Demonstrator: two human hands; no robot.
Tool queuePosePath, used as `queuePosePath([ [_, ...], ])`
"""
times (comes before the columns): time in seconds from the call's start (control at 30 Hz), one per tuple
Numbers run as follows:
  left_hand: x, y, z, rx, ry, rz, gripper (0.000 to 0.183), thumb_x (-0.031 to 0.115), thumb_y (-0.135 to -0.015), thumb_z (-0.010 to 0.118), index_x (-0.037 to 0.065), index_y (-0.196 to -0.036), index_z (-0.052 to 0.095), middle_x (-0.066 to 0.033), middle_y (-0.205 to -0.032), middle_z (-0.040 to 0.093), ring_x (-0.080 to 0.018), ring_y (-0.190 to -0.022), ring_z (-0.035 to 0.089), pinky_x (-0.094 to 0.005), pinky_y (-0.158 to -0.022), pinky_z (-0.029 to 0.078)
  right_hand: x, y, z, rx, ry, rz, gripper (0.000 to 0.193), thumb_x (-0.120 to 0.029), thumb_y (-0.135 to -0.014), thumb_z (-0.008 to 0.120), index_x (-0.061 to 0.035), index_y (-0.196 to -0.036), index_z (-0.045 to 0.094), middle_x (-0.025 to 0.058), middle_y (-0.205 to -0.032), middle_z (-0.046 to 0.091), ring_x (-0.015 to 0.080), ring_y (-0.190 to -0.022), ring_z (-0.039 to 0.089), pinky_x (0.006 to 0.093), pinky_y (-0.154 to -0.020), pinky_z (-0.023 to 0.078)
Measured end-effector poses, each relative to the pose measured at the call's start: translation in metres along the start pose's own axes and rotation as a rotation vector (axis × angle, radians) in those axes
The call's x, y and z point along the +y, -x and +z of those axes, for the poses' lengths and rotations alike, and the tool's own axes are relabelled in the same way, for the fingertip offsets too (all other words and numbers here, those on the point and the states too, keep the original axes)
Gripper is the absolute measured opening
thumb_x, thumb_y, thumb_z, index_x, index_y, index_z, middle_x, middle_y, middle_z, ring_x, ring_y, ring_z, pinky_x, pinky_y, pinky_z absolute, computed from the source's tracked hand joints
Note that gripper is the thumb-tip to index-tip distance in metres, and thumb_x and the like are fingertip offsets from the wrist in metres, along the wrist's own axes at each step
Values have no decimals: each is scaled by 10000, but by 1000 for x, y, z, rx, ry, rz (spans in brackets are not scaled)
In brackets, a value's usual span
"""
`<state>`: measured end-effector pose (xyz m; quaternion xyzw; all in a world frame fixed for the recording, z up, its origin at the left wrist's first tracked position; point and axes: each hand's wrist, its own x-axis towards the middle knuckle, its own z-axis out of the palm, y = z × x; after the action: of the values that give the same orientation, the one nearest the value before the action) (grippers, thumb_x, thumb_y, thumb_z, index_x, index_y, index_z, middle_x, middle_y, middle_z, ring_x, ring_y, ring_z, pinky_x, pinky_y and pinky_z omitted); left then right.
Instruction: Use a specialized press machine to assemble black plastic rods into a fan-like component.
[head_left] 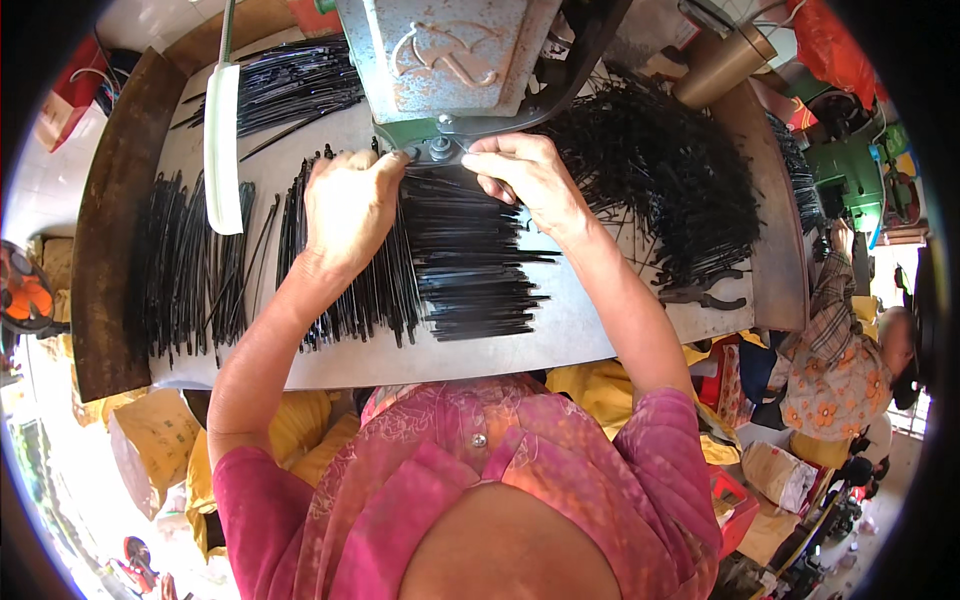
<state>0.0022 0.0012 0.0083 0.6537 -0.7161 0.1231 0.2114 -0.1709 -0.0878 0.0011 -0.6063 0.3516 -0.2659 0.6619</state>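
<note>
My left hand [350, 210] is closed, its thumb and fingertips pressed together just left of the small round metal tip [440, 147] below the green press machine [455, 60]. What lies in those fingers is hidden. Right of the tip, my right hand [535, 185] makes a pinch, its thumb and forefinger on something too small to name. Under my hands lie thin black rods: one bundle [365, 290] points away from me beneath the left wrist, and a stacked bundle [475, 265] lies crosswise between my forearms.
Another row of rods [190, 270] fills the left side, with more [295, 85] behind. A tangled black heap [665, 170] covers the right, near black-handled pliers [710, 292]. A white strip lamp [223, 150] hangs at left. Wooden boards [115, 250] edge the metal table. Another person [840, 370] sits at right.
</note>
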Motion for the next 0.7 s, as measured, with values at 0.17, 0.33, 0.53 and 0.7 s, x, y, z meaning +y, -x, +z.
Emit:
queuePosePath([
  [0.17, 9, 3, 1, -101, 643, -222, 116, 40, -801, 497, 0, -872, 578, -62, -731, 569, -110, -591, 559, -210, -535, 447, 1, -1, 3, -16, -21, 14, 155, -139, -751, 583, 4, -807, 567, -28, -554, 479, 20, -463, 391, 153, -410, 278],
  [0.33, 17, -6, -4, -212, 898, -563, 145, 10, -793, 478, -13, -919, 548, -49, -711, 550, -73, -508, 498, -190, -469, 415, 2, -1, 3, -18, -75, 29, 147, -120, -754, 578, 6, -828, 560, -31, -554, 460, 14, -461, 372, 152, -397, 263],
  [0.53, 6, -8, 10, -203, 924, -562, 200, -9, -782, 487, -31, -973, 539, -41, -694, 563, -46, -499, 445, -172, -457, 382, 0, -1, 3, -44, -136, 43, 135, -88, -762, 567, 16, -845, 549, -41, -555, 431, 2, -440, 329, 139, -366, 215],
  [0.7, 5, -9, 15, -183, 947, -570, 209, -5, -783, 497, -45, -985, 536, -39, -688, 572, -38, -505, 432, -170, -457, 374, -2, -1, 4, -39, -124, 52, 131, -82, -761, 568, 19, -842, 551, -48, -555, 424, -5, -431, 312, 133, -360, 198],
])
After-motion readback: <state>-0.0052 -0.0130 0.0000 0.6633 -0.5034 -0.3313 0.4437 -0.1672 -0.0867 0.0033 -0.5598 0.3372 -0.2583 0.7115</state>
